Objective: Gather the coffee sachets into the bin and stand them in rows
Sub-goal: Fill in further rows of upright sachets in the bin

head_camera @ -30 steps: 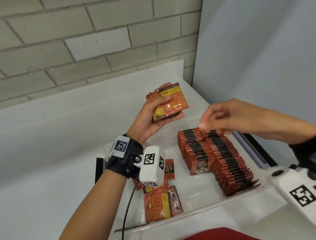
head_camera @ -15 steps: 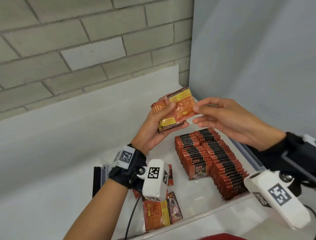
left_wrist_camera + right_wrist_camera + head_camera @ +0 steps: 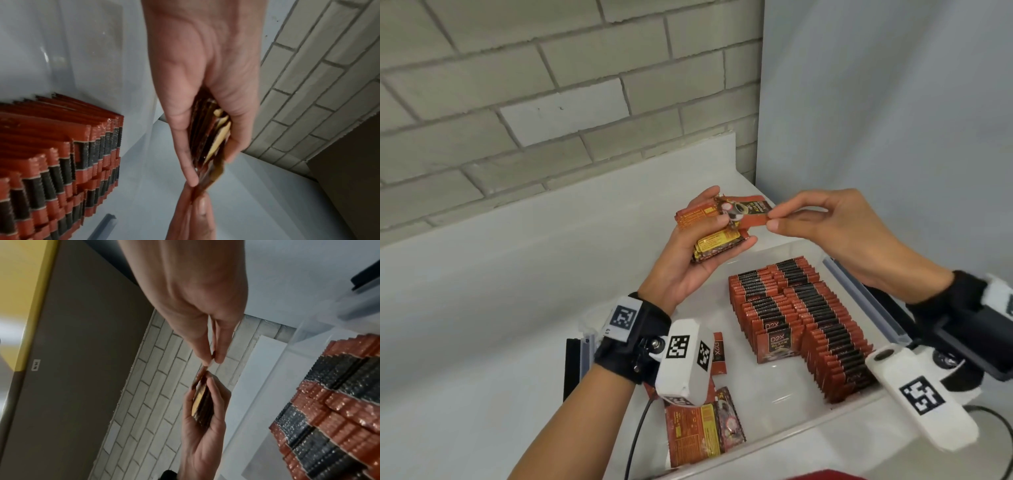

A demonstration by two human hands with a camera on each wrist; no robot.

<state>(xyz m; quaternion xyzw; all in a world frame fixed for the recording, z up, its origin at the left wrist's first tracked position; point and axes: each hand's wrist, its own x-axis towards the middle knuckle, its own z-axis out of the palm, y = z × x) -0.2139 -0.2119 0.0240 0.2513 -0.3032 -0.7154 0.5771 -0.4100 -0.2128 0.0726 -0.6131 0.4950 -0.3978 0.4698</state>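
Note:
My left hand (image 3: 702,253) is raised above the clear bin (image 3: 784,435) and grips a small stack of red-orange coffee sachets (image 3: 717,241), seen edge-on as the stack of sachets (image 3: 207,134) in the left wrist view. My right hand (image 3: 822,226) pinches the end of the top sachet (image 3: 744,214) between thumb and forefinger; the pinch shows as the top sachet (image 3: 207,365) in the right wrist view. In the bin, rows of standing sachets (image 3: 801,329) fill the right half. Loose sachets (image 3: 702,430) lie flat at the bin's near left.
The bin sits on a white counter (image 3: 482,308) against a grey brick wall (image 3: 551,85); a pale panel (image 3: 893,102) rises on the right. A black cable (image 3: 637,435) hangs from my left wrist camera (image 3: 685,363). The right wrist camera (image 3: 921,397) hovers over the bin's near right corner.
My right hand moved left from above the rows to the stack in my left hand and took the top sachet by its end, turning it so its printed front shows.

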